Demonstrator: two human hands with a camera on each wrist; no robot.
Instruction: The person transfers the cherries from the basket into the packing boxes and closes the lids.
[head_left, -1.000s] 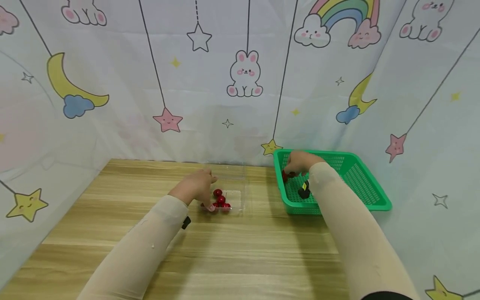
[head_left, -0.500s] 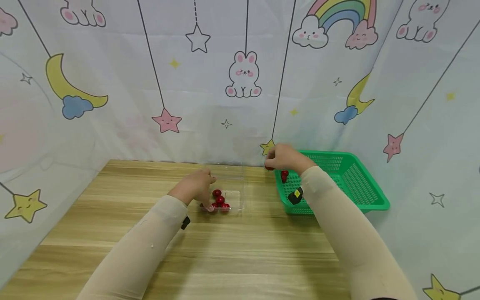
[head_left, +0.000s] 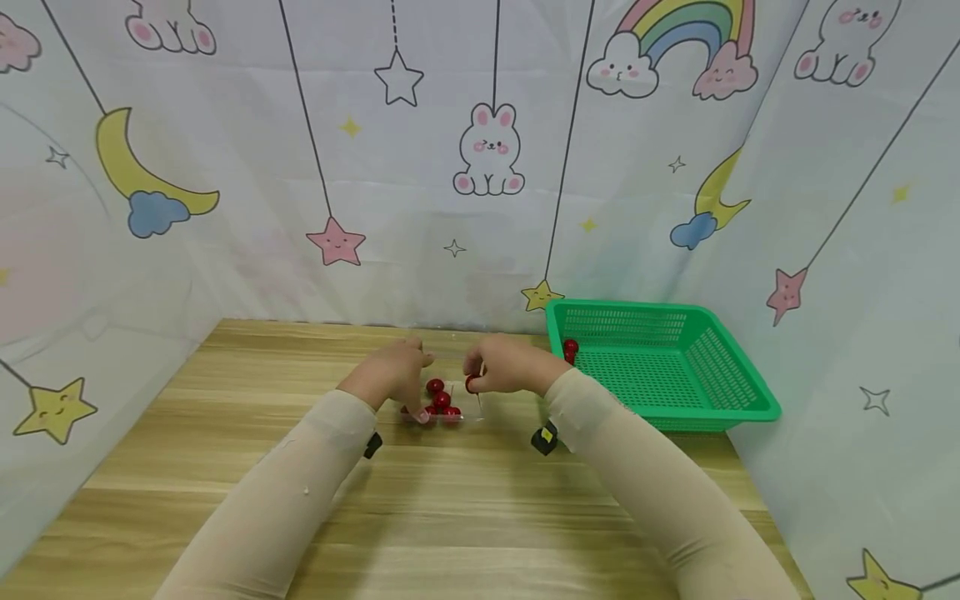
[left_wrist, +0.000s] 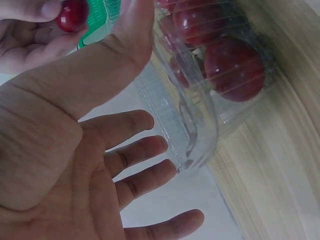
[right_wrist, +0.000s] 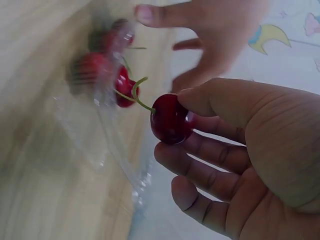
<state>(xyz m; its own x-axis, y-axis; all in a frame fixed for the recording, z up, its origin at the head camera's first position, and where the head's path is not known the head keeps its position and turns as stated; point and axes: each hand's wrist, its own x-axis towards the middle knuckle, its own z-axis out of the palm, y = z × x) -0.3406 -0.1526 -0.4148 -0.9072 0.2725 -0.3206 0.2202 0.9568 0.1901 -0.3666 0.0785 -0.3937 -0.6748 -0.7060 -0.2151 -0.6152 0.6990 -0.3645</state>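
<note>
A cherry [right_wrist: 171, 119] with a curved green stem is pinched between the thumb and fingers of my right hand [head_left: 510, 365]. That hand is over the right side of a clear plastic box [left_wrist: 202, 135] with its lid raised at the back. Several dark red cherries [head_left: 442, 400] lie in the box's left part. My left hand [head_left: 393, 375] rests at the box's left side, fingers spread and fairly straight, thumb at the front wall. In the left wrist view its fingers [left_wrist: 145, 177] stay extended along the box edge.
To the right stands a green perforated basket [head_left: 738, 358], with a few cherries [head_left: 571, 347] at its left wall. Both containers are on a wooden table [head_left: 465, 517]. A white printed curtain [head_left: 420, 275] hangs behind and around the table.
My right hand has lifted a cherry out of the green basket and carried it left to the plastic box. The left hand has stayed at the box.
</note>
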